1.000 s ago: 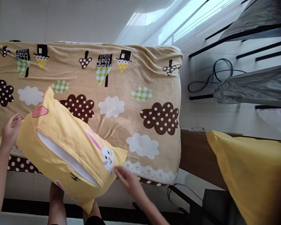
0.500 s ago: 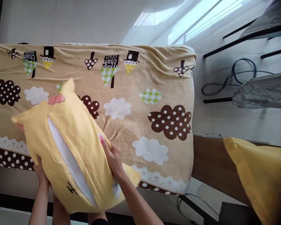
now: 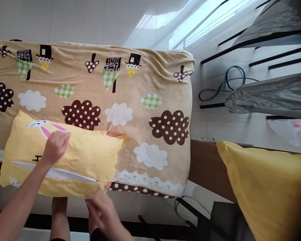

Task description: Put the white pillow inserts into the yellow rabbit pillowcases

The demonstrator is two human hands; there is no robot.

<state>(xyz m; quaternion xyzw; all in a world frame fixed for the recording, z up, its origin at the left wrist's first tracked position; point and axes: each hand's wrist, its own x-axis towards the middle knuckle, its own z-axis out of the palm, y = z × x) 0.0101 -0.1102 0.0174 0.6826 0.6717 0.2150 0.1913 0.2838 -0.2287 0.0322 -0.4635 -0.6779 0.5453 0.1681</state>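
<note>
A yellow pillow (image 3: pixel 85 157) with a rabbit print and a white inner showing through its open slit lies flat on the left part of a tan fleece blanket (image 3: pixel 150 80), which is patterned with clouds. My left hand (image 3: pixel 55 145) rests on top of the pillow near the rabbit, fingers spread and pressing down. My right hand (image 3: pixel 100 204) is at the pillow's lower right edge, with its fingertips curled under that edge.
A second yellow pillow (image 3: pixel 266 190) sits at the right beside a brown wooden board (image 3: pixel 205 164). A black cable (image 3: pixel 225 83) loops on the pale floor. Silver-covered bundles (image 3: pixel 271 97) and dark rails stand at the far right. My legs show at the bottom.
The pillow was held tilted in both hands; it has been turned over and laid flat on the blanket. My left hand moved on top of it, and my right hand dropped to its lower edge.
</note>
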